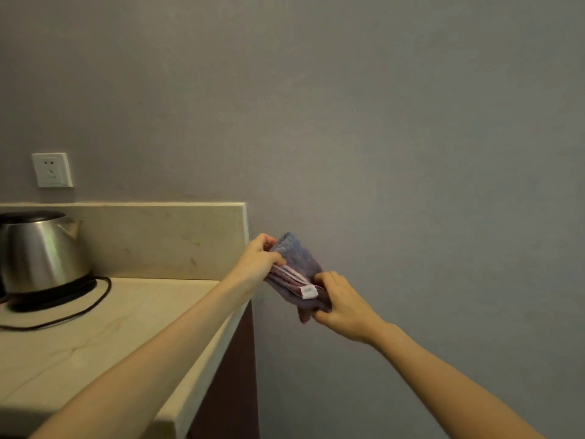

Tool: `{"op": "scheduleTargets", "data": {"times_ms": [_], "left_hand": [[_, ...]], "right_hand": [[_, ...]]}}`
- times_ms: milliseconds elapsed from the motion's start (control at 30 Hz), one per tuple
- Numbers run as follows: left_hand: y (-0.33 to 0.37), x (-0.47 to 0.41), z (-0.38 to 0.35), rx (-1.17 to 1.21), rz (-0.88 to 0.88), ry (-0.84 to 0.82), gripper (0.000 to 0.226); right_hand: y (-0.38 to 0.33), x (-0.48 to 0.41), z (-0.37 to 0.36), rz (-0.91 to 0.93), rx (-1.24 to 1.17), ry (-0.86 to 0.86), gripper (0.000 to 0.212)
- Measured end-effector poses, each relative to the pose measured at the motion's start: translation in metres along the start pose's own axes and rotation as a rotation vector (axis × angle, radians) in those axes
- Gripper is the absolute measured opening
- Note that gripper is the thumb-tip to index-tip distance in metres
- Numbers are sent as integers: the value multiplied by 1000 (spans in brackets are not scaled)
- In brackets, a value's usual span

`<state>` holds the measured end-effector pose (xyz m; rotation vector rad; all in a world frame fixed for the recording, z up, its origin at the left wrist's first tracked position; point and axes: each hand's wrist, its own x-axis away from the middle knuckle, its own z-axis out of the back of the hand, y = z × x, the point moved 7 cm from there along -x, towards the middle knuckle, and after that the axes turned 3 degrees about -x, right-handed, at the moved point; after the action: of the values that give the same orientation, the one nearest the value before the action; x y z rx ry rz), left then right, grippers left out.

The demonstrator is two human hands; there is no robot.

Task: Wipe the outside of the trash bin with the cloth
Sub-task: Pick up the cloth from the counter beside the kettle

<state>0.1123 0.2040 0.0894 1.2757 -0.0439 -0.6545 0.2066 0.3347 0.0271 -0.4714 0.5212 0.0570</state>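
Evidently cloth [299, 264] slanted down-right beside bench [95, 327] | left hand [260, 258] pinched upper end, right hand [343, 307] gripped lower end | trash bin lay out of view, bearing untellable

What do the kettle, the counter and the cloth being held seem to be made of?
The kettle looks like brushed stainless steel: grey sheen, streaky reflections; its dark lid is probably plastic. The counter seems polished cream stone, perhaps marble, from faint veining. The cloth appears soft terry or microfibre: fuzzy bluish-purple pile, with a sewn white tag.
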Motion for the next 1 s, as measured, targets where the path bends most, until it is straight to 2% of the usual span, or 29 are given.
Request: {"op": "scheduleTargets", "data": {"times_ms": [133,233,333,400,500,667,833,1000], "left_hand": [[14,19,-40,-20,0,-5,31],[22,42,-75,-43,-1,-81,30],[31,70,-108,-52,-7,-187,30],[37,88,-126,-33,-7,-234,29],[49,109,-145,23,-22,-271,31],[54,134,-155,107,-16,-258,34],[31,140,-148,48,57,-185,34],[-16,134,-145,-101,125,-213,37]], "right_hand": [[33,47,33,-63,-122,-91,44],[55,79,64,-154,-230,78,35],[66,104,84,-215,-331,153,43],[67,116,86,-234,-431,87,38],[63,133,83,-278,-631,-53,17],[56,154,75,-380,-949,-135,18],[51,155,60,-395,-934,-82,20],[64,155,27,-474,-908,-52,20]]}}
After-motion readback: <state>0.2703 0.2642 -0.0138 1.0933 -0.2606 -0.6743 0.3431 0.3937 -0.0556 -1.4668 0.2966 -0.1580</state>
